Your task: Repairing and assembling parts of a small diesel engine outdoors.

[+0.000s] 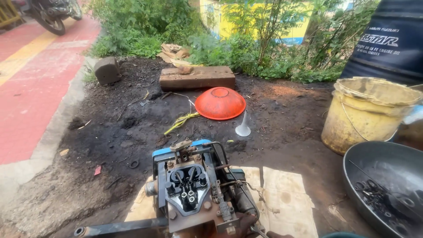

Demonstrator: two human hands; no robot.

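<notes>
Fingers are barely in view: only a sliver of a hand [278, 235] shows at the bottom edge beside the engine [198, 189], too little to tell its grip or which hand it is. That oily engine, its cover off and valve springs exposed, sits on cardboard [286, 198] on dark, oil-stained soil, with a grey pan [352, 176] of small black parts to the right. Farther out stand a white funnel [243, 128], an upturned orange bowl [220, 103], a dirty yellow bucket [361, 117], a brick block [197, 78] and green bushes [145, 26].
</notes>
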